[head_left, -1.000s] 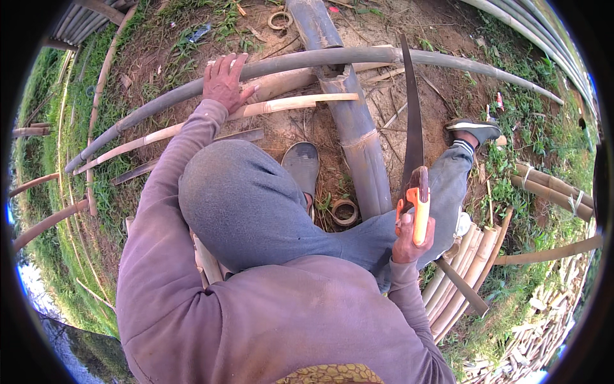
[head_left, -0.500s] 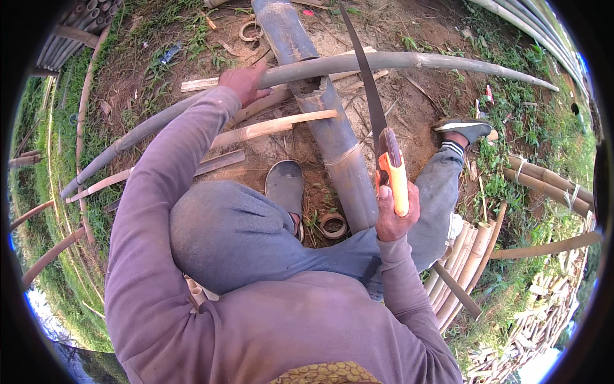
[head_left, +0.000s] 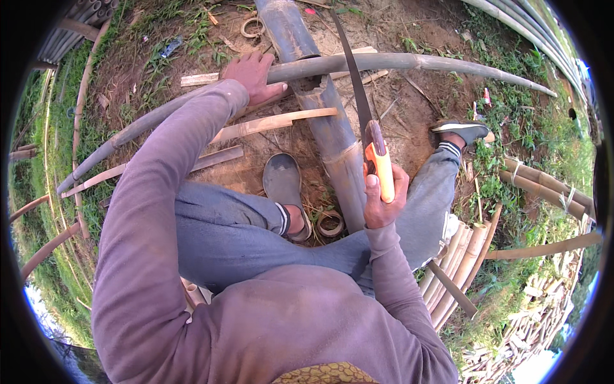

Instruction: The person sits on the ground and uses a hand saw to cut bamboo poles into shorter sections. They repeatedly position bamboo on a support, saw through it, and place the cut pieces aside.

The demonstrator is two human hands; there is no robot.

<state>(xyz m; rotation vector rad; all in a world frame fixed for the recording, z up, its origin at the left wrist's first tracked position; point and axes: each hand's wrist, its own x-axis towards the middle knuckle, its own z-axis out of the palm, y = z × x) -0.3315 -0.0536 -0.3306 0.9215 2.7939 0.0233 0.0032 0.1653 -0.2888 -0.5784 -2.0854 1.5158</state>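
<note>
A long grey bamboo pole [head_left: 377, 61] lies crosswise over a thick bamboo log [head_left: 336, 137], close to a cut notch in the log. My left hand [head_left: 252, 75] rests on that pole just left of the log, its fingers stretched out and thumb apart. In my right hand [head_left: 389, 195] is a handsaw [head_left: 355, 73], gripped by its orange handle. The long dark blade points away from me, its middle passing over the pole to the right of the log. From this view I cannot tell whether blade and pole touch.
Split bamboo strips [head_left: 275, 120] lie left of the log. A bamboo ring [head_left: 330, 224] sits by my shoe [head_left: 282, 182], and another ring [head_left: 252, 27] lies farther off. Bamboo pieces [head_left: 460, 262] form a low seat-like stack at right. Tied bamboo [head_left: 550, 185] stands beyond it.
My left hand has opened out from its curl around the pole and now lies flatter on it. The saw and right hand have shifted slightly left. My left knee has swung lower.
</note>
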